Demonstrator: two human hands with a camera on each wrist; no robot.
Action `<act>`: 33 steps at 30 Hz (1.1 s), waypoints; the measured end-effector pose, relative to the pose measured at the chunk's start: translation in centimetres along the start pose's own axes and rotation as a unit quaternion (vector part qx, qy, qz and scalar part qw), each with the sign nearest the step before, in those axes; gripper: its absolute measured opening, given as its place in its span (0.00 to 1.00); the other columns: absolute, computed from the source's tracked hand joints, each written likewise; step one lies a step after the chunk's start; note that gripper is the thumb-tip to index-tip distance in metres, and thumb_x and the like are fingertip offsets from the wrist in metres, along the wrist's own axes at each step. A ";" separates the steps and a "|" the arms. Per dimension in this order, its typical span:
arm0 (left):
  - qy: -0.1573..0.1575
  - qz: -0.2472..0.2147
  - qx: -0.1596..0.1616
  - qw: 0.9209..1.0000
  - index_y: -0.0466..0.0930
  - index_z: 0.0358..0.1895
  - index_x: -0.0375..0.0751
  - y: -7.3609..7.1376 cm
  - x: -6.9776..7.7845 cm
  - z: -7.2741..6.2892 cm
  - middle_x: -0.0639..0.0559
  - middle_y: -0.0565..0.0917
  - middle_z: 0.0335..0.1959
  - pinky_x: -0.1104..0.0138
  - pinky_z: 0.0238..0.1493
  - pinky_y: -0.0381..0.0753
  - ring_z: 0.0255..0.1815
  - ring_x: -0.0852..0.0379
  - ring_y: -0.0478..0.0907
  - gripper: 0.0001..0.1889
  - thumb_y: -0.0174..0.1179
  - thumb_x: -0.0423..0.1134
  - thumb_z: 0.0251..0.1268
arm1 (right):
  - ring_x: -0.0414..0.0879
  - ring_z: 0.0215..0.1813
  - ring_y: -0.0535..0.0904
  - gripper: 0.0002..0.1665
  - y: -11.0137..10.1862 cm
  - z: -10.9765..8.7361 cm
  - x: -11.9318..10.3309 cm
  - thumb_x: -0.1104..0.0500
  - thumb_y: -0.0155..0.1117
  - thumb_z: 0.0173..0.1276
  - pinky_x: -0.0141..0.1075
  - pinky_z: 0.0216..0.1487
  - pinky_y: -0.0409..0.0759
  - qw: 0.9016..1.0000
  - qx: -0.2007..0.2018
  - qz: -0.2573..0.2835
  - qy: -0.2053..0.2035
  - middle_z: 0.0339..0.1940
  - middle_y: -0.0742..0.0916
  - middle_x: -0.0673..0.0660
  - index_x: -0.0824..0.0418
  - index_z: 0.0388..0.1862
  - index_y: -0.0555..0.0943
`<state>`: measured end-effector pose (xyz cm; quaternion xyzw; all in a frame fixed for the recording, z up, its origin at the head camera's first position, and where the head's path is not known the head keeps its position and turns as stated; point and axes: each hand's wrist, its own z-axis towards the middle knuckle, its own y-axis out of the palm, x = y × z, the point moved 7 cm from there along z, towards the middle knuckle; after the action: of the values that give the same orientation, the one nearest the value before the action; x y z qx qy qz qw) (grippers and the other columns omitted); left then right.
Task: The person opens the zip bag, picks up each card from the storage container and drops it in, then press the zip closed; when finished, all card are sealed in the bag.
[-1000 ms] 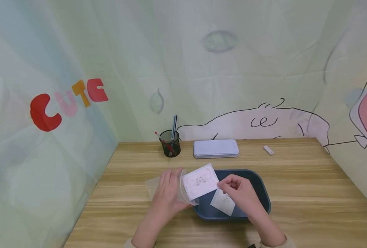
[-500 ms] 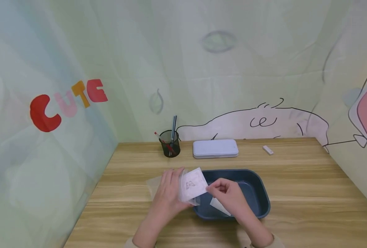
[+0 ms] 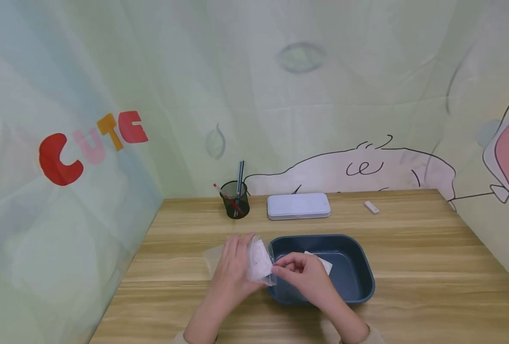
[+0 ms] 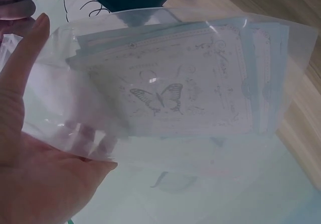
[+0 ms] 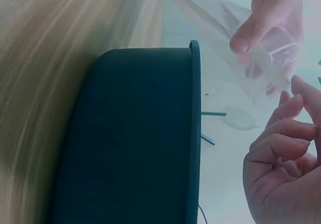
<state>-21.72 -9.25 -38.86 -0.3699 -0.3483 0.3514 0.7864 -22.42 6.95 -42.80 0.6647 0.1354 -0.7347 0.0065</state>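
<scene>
My left hand (image 3: 233, 267) grips a clear plastic bag (image 4: 301, 68) near its mouth, which faces right. Inside the bag lie several pale cards edged in light blue; the front card (image 4: 200, 93) bears a butterfly drawing. At the mouth, my right hand (image 3: 308, 279) pinches the edge of a white card (image 3: 260, 260) between thumb and index finger, most of that card being within the bag. Below the right hand is a dark blue tray (image 3: 349, 272), with another white card (image 3: 326, 265) lying in it, partly hidden by the hand.
Behind stand a black mesh pen cup (image 3: 236, 205) with pens, a white tin case (image 3: 299, 206) and a small white eraser-like block (image 3: 371, 207) on the wooden table (image 3: 430, 253). A printed cloth (image 3: 254, 95) hangs around the back and sides.
My right hand has moved left toward the bag, and the pinched card has slid from mostly outside to mostly inside it. The left hand has stayed in place.
</scene>
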 end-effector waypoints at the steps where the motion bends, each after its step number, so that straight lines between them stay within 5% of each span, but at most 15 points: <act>1: 0.000 0.001 0.001 1.000 0.62 0.66 0.36 0.0 0.0 0.0 0.43 0.70 0.54 0.58 0.61 0.70 0.56 0.47 0.65 0.59 0.83 0.49 0.20 | 0.38 0.20 0.68 0.11 0.0 0.0 0.0 0.52 0.74 0.56 0.26 0.20 0.64 1.000 0.001 -0.001 -0.001 0.17 0.78 0.51 0.58 0.32 0.86; 6: -0.002 -0.002 0.008 1.000 0.64 0.65 0.36 -0.1 -0.2 0.0 0.43 0.71 0.54 0.57 0.59 0.71 0.56 0.47 0.66 0.59 0.83 0.51 0.20 | 0.39 0.21 0.69 0.10 -0.5 0.0 -0.3 0.50 0.74 0.56 0.27 0.19 0.65 0.999 0.017 -0.030 -0.015 0.17 0.79 0.50 0.55 0.31 0.86; 10: -0.005 -0.007 0.010 1.000 0.63 0.65 0.37 -0.1 -0.3 -0.1 0.43 0.71 0.53 0.57 0.59 0.72 0.55 0.47 0.66 0.59 0.84 0.52 0.19 | 0.41 0.21 0.71 0.06 -1.8 -0.1 -0.4 0.49 0.74 0.57 0.29 0.20 0.69 0.993 0.048 -0.103 -0.030 0.18 0.81 0.45 0.49 0.29 0.86; 15: -0.003 -0.005 0.022 1.000 0.64 0.65 0.36 -0.1 -0.5 -0.2 0.45 0.71 0.51 0.58 0.56 0.73 0.53 0.48 0.66 0.60 0.84 0.51 0.16 | 0.40 0.22 0.72 0.06 -3.7 -0.2 0.2 0.50 0.74 0.56 0.32 0.23 0.72 0.972 0.083 -0.217 -0.027 0.19 0.80 0.39 0.45 0.27 0.84; 24: 0.004 -0.004 0.035 0.999 0.65 0.64 0.34 -0.4 -0.7 -0.4 0.44 0.71 0.50 0.58 0.56 0.74 0.51 0.48 0.67 0.60 0.84 0.49 0.14 | 0.41 0.27 0.72 0.13 -6.7 0.0 4.1 0.50 0.76 0.52 0.35 0.23 0.71 0.913 0.064 -0.397 0.061 0.29 0.82 0.46 0.51 0.35 0.85; 28: 0.004 -0.006 0.035 0.999 0.65 0.64 0.34 -0.4 -0.7 -0.4 0.44 0.71 0.50 0.58 0.56 0.74 0.52 0.48 0.67 0.60 0.84 0.49 0.15 | 0.44 0.31 0.75 0.18 -7.6 0.0 6.0 0.50 0.78 0.48 0.41 0.28 0.74 0.903 0.040 -0.419 0.082 0.31 0.81 0.50 0.55 0.36 0.84; 33: 0.005 -0.009 0.036 0.999 0.64 0.65 0.35 -0.4 -0.7 -0.5 0.45 0.71 0.50 0.58 0.56 0.73 0.52 0.47 0.67 0.60 0.84 0.49 0.14 | 0.47 0.35 0.75 0.26 -8.1 0.1 7.3 0.48 0.80 0.45 0.46 0.32 0.76 0.903 0.024 -0.417 0.101 0.35 0.79 0.53 0.59 0.40 0.82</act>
<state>-21.60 -10.22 -38.92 -0.3399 -0.3349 0.3551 0.8039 -24.89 15.96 -48.42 0.6183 0.3820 -0.6022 -0.3303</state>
